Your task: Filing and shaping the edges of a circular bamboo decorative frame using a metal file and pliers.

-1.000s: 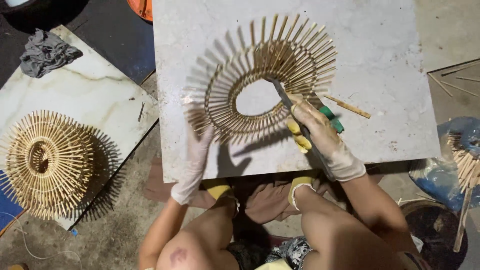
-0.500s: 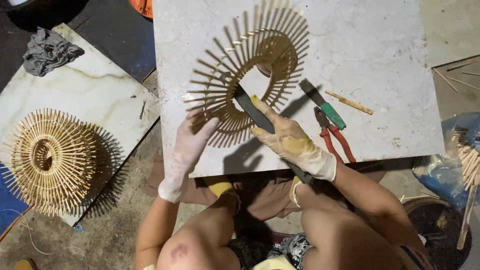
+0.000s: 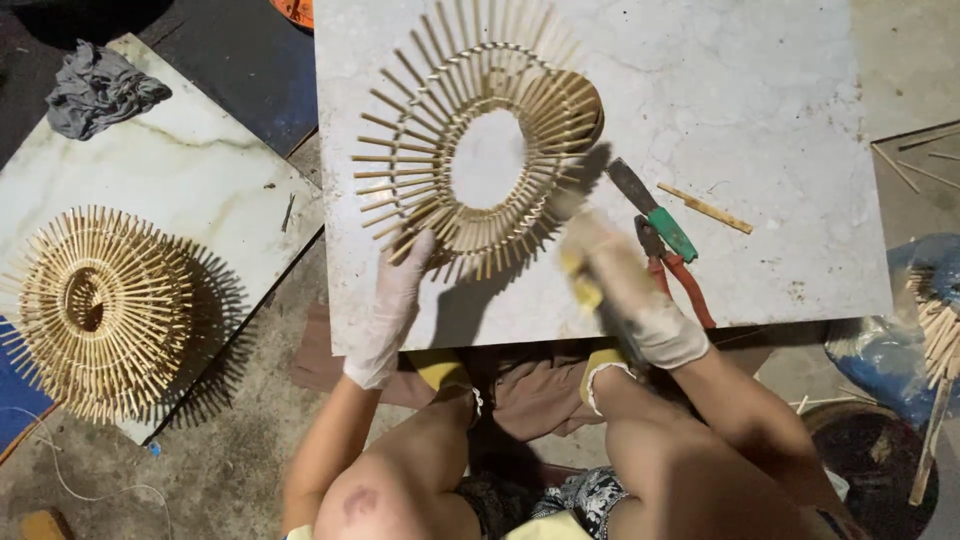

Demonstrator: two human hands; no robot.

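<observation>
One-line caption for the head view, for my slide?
Gloved left hand steadies a bamboo-stick ring frame on a marble slab; blurred right hand beside pliers and a green-handled blade.
</observation>
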